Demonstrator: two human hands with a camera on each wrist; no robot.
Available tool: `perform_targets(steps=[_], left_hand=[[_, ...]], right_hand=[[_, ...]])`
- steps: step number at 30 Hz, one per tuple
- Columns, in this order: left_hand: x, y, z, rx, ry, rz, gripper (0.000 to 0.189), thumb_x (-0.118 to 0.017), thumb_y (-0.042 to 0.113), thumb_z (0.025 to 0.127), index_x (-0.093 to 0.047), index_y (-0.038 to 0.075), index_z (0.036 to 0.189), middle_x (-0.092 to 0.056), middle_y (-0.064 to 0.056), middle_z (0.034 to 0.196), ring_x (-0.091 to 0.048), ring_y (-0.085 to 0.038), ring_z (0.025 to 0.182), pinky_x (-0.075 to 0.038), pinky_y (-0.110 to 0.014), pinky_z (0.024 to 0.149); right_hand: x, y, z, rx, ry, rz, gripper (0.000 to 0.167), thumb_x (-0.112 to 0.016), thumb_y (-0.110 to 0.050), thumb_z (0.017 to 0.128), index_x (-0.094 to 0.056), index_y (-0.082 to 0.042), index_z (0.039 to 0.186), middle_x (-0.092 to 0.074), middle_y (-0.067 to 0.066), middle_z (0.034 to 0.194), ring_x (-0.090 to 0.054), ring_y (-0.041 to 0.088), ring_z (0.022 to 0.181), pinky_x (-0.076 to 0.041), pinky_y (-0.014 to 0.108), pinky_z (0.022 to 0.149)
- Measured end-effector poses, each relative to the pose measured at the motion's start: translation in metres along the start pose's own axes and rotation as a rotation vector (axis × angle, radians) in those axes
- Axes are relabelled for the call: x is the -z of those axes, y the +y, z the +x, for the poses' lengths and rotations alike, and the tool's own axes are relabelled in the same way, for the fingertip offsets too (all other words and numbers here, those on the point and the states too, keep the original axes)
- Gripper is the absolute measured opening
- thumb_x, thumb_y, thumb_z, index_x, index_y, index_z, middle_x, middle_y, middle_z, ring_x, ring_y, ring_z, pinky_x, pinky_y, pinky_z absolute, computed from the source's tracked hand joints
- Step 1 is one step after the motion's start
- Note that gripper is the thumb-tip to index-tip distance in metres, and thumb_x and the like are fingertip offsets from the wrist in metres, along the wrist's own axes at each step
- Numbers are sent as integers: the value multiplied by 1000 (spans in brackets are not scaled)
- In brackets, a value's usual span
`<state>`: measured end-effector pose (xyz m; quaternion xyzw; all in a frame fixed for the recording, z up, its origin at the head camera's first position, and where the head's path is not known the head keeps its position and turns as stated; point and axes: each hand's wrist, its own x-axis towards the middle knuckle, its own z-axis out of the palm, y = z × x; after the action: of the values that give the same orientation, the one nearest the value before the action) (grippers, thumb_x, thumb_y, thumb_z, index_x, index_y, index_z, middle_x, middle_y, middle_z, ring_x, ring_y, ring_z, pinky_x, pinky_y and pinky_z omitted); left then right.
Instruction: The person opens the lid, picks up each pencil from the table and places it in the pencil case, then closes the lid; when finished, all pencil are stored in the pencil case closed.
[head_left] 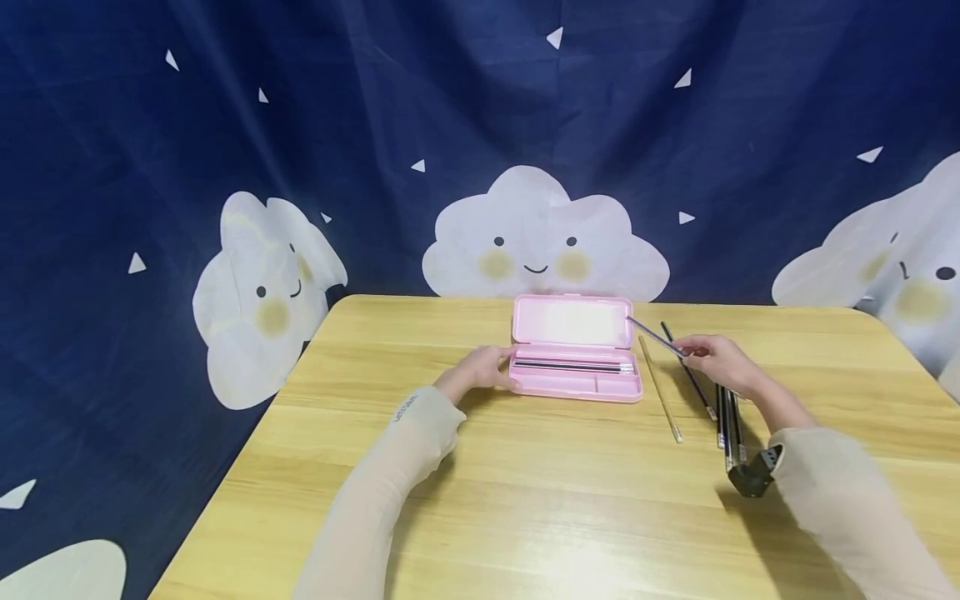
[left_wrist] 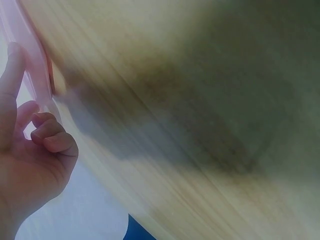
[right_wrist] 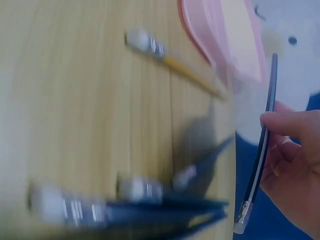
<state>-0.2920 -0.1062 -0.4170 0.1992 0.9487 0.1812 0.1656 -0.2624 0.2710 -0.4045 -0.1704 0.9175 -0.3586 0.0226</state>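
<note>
A pink pencil case (head_left: pixel 555 382) lies with its lid (head_left: pixel 540 321) raised at the back. Several dark striped pencils (head_left: pixel 573 365) fill its rear compartment. My left hand (head_left: pixel 483 367) grips the case's left end; its curled fingers (left_wrist: pixel 50 132) show in the left wrist view beside the pink wall. Above the table, my right hand (head_left: pixel 716 360) pinches a dark striped pencil (right_wrist: pixel 264 140) between thumb and fingers. The pencil slants, its far end near the lid's right edge and its white eraser end down in the right wrist view.
A yellow pencil (head_left: pixel 662 392) lies right of the case, with a dark pencil (head_left: pixel 693 379) beyond it. More dark pencils (head_left: pixel 726 425) lie bunched under my right forearm. A blue cloth (head_left: pixel 375 125) with clouds hangs behind the wooden table (head_left: pixel 525 483).
</note>
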Motion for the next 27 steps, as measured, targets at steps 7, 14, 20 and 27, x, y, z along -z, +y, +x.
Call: perform_targets(steps=[7,14,20,27], left_hand=[[0,0,-1,10,1,-7,82,-74,36,74,-32,12,141,-37,-15,141,-41,-24,126,-29,-35,107],[1,-1,-2,34,-7,-6,83,-74,38,74,-31,13,142,-35,-14,142,-36,-26,130,-27,-36,108],[3,0,-2,32,-2,3,83,-73,38,74,-32,13,142,-37,-15,141,-40,-24,126,-29,-35,107],[2,4,-2,32,-9,11,83,-73,38,74,-32,15,142,-38,-15,140,-42,-24,125,-30,-35,107]], right_hand=[[-26,-18,18,56,-37,4,27,-54,5,84,-59,11,110,-61,19,89,-53,22,79,-43,30,66],[-47,-33,39,200,-18,-70,22,-56,13,78,-63,10,99,-64,18,86,-55,23,73,-45,33,66],[-67,-50,55,357,3,-233,26,-55,16,73,-68,6,93,-64,13,81,-59,28,77,-49,44,73],[-87,-67,67,384,-24,-293,31,-53,16,73,-68,4,97,-57,10,77,-53,22,72,-48,38,70]])
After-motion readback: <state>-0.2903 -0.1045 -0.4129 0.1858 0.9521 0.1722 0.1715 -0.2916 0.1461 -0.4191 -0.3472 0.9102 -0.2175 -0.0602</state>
